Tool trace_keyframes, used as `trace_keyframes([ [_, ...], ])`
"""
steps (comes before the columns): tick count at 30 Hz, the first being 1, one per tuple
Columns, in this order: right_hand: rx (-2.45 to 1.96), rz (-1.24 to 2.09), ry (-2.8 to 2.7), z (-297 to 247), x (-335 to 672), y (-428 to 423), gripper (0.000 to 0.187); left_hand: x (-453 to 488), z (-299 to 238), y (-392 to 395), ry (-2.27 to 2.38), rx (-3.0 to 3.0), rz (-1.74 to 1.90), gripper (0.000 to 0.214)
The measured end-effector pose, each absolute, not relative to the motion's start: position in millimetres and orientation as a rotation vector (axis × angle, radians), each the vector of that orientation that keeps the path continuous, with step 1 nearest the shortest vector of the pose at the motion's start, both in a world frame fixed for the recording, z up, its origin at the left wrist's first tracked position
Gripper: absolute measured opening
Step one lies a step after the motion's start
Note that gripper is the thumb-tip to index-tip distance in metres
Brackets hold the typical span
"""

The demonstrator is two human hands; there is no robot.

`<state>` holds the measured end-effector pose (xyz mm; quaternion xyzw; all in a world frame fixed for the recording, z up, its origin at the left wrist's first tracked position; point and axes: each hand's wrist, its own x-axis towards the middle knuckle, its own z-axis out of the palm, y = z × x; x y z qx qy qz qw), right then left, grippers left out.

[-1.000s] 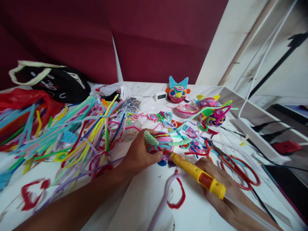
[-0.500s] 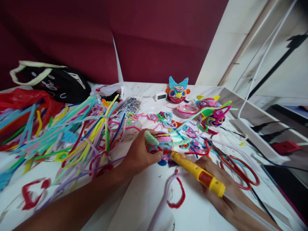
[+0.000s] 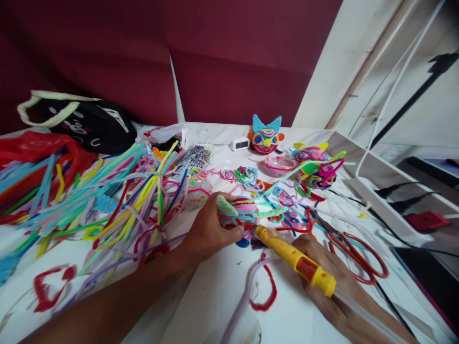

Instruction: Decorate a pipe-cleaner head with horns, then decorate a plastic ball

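Observation:
My left hand (image 3: pixel 211 229) is closed around the left side of a small pipe-cleaner figure (image 3: pixel 245 207) with pale green ears and striped pink and yellow windings. In my right hand (image 3: pixel 322 277) is a yellow glue gun (image 3: pixel 296 258), with a clear glue stick (image 3: pixel 362 310) sticking out of its back end. The gun's tip points at the lower right of the figure, at or very near its surface; I cannot tell whether they touch. A blue round piece (image 3: pixel 243 242) shows beneath the figure. Below lie a red curved pipe cleaner (image 3: pixel 267 291) and a long lilac one (image 3: pixel 247 296).
Pipe cleaners (image 3: pixel 136 191) are heaped on the left, before a black bag (image 3: pixel 89 124). At the back stand a white digital clock (image 3: pixel 240 144) and a finished blue-eared figure (image 3: pixel 266 136). Orange-handled scissors (image 3: pixel 358 255), another figure (image 3: pixel 315 165) and a power strip (image 3: pixel 390 210) are on the right.
The view has shifted very slightly. Both hands, the figure and the glue gun keep almost the same places.

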<state>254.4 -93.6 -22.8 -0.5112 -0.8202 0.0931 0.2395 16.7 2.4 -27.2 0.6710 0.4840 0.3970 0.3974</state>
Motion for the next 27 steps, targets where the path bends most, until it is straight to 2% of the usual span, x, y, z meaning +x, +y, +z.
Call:
trace_keyframes([
  [3, -1.381, 0.247, -2.254, -21.9, 253.9, -92.4, 0.023, 16.6, -28.1, 2.5, 1.223, 1.695, 1.003, 0.052],
  [6, -1.383, 0.242, -2.261, -22.6, 255.5, -94.0, 0.018, 16.8, -28.8, 2.6, 1.219, 1.693, 1.002, 0.052],
  [10, -1.424, 0.219, -2.264, -24.8, 258.2, -98.9, 0.028, 17.0, -29.5, 3.5, 1.228, 1.709, 1.01, 0.052],
  [27, -1.545, 0.174, -2.286, -24.4, 257.0, -100.5, 0.029, 17.3, -32.9, 4.5, 1.208, 1.727, 1.036, 0.052],
])
